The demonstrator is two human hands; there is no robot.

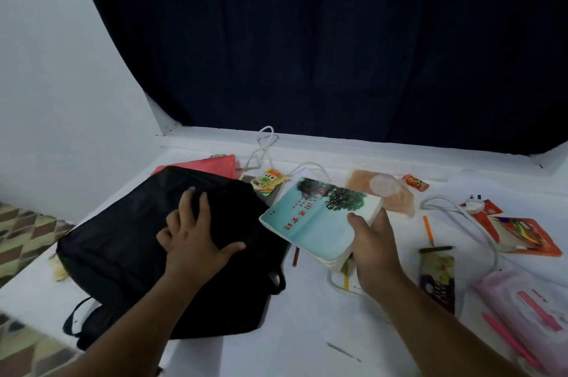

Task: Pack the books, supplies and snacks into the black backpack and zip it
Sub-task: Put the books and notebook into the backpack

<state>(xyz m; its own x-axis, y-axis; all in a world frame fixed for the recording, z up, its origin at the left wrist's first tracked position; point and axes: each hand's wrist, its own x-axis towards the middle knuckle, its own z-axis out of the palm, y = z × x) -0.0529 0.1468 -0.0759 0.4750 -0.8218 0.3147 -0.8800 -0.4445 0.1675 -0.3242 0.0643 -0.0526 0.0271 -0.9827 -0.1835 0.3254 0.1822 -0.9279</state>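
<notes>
Black cloth sits under my left hand (196, 233). That is the bag (147, 241), lying flat on the left side of the white table (307, 324). My fingers are spread wide and press down on its top. I hold nothing with that hand. I cannot see an open mouth on the bag, so I think I must find the zip and pull it open first. I should keep the bag still with this hand while I do that.

My right hand (373, 249) is to the right of the bag, gripping a book (319, 220) by its near corner, thumb on top. It is lifted and tilted, with one edge just beside the bag. The book is pale blue with a green tree and red words on the cover. It looks thick, so I should slide it in flat, along the back of the bag.

Further right lie a pencil (427, 230), a pink case (528, 306) and an orange snack pack (528, 236), still to be packed.
</notes>
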